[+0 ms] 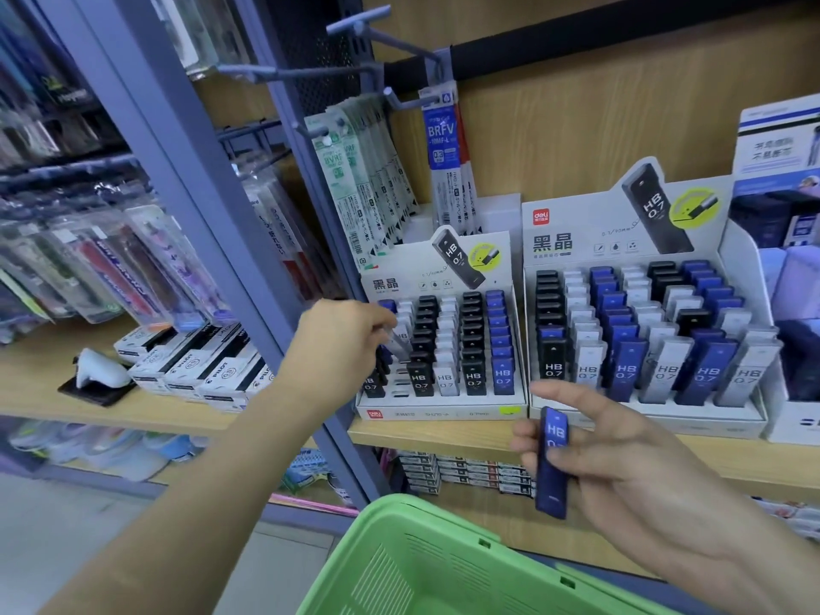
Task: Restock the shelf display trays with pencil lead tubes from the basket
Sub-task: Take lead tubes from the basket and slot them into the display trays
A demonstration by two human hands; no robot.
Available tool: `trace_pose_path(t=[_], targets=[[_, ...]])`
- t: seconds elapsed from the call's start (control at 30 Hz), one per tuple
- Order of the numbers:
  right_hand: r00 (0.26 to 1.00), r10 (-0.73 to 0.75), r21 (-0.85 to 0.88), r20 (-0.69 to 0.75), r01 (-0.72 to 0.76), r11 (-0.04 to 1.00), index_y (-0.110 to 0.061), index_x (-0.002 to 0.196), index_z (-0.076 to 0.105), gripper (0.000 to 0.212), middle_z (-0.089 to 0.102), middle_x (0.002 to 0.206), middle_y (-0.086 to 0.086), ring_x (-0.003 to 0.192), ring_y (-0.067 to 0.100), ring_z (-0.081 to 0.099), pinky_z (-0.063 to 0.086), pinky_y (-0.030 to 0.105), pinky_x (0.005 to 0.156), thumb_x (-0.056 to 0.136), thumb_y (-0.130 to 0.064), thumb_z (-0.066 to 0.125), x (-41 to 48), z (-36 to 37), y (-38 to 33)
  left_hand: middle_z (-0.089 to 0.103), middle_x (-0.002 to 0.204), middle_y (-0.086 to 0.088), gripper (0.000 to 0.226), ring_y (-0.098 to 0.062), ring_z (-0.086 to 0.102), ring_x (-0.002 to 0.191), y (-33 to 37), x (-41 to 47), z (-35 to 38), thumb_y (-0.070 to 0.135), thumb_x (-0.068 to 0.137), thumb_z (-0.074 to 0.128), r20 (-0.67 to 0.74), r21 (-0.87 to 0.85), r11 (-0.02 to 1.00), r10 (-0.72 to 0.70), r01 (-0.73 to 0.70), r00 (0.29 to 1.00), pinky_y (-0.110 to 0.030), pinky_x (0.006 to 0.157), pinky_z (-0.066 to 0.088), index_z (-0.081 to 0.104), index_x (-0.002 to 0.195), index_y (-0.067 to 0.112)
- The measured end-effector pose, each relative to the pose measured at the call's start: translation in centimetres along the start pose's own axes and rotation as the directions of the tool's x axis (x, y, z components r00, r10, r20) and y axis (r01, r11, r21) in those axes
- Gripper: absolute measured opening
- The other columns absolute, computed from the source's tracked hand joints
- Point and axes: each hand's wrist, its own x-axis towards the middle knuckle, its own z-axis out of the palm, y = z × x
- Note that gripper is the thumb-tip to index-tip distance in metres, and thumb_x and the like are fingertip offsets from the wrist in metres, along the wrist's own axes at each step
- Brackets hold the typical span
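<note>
We look on at the small display tray, where our left hand pinches a pale tube at a tilt over the tray's leftmost columns. Our right hand, below and to the right of the tray's front edge, grips a blue tube upright between thumb and fingers. The main risk, as we judge it, sits at the tray's left. The pale tube is slanted, and the open slots there are narrow and crowded by black neighbours. A misaligned end could catch on a slot rim, knock a standing tube askew, or slip free toward the green basket below the tray. Colour is the second hazard: the tray mostly runs in single-colour columns, so a pale tube pushed into a black or blue row would spoil the order. The blue tube, held out past the tray's front, could drop while our attention is on the other hand. The tubes themselves are slim, flat-sided rectangular cases in black, pale grey and blue, printed HB 0.7 on the face. They stand in stepped rows, most columns full, with a few gaps showing at the tray's front left. The larger tray just to the right of it holds the same stock.
</note>
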Motion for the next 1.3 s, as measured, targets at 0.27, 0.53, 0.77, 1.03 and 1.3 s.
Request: trace_pose_path(t=[0.27, 0.53, 0.77, 1.03, 1.3], targets=[[0.997, 0.065, -0.018, 0.033, -0.064, 0.998, 0.003, 0.113, 0.063, 0.043, 0.073, 0.102, 0.023, 0.083, 0.038, 0.073, 0.06, 0.04, 0.056, 0.071, 0.005, 0.057, 0.0, 0.2, -0.1, 0.072, 0.105, 0.0, 0.031, -0.024, 0.061, 0.102, -1.3, 1.3, 2.7, 0.004, 0.095, 0.051, 0.15, 0.094, 0.992, 0.072, -0.087, 0.986, -0.037, 0.085, 0.051, 0.069, 0.116, 0.019], [0.999, 0.031, -0.034, 0.034, -0.03, 0.999, -0.001, 0.089, 0.076, 0.025, 0.068, 0.082, 0.026, 0.081, 0.042, 0.073, 0.06, 0.039, 0.056, 0.069, 0.001, 0.061, 0.2, 0.2, 0.1, 0.066, 0.097, -0.008, 0.027, -0.028, 0.06, 0.093, -1.4, 2.2, 4.2, -0.005, 0.088, 0.057, 0.058, 0.009, 0.999, 0.046, -0.047, 0.997, -0.04, 0.082, 0.052, 0.074, 0.102, 0.012], [0.999, -0.032, -0.112, -0.026, 0.029, 0.993, -0.005, 0.089, 0.076, 0.057, 0.072, 0.081, 0.016, 0.065, 0.024, 0.071, 0.059, 0.032, 0.056, 0.036, -0.017, 0.096, 0.6, -0.6, 0.3, 0.07, 0.103, -0.001, 0.025, -0.022, 0.053, 0.107, -0.2, 2.1, 3.0, 0.009, 0.093, 0.053, 0.078, 0.144, 0.989, -0.028, 0.016, 0.997, -0.033, 0.082, 0.048, 0.07, 0.108, 0.019], [0.982, -0.163, -0.043, -0.092, 0.159, 0.986, -0.006, 0.081, 0.065, 0.033, 0.069, 0.073, 0.016, 0.065, 0.021, 0.073, 0.05, 0.017, 0.047, 0.052, -0.007, 0.082, 0.7, -0.8, 0.3, 0.073, 0.079, -0.004, 0.019, -0.013, 0.065, 0.067, 4.8, -1.9, -2.8, 0.03, 0.088, 0.062, 0.496, -0.664, 0.669, 0.061, 0.334, 0.866, -0.026, 0.065, 0.055, 0.068, 0.102, 0.018], [0.952, -0.254, -0.142, -0.17, 0.232, 0.962, -0.018, 0.083, 0.064, 0.089, 0.073, 0.078, 0.014, 0.062, 0.021, 0.065, 0.049, 0.025, 0.054, 0.005, -0.045, 0.097, 1.0, -0.1, 1.2, 0.067, 0.073, -0.005, 0.022, -0.01, 0.056, 0.058, 6.1, -3.7, -0.9, 0.01, 0.074, 0.08, 0.51, -0.663, 0.68, 0.105, 0.312, 0.854, -0.027, 0.06, 0.048, 0.066, 0.09, 0.012]])
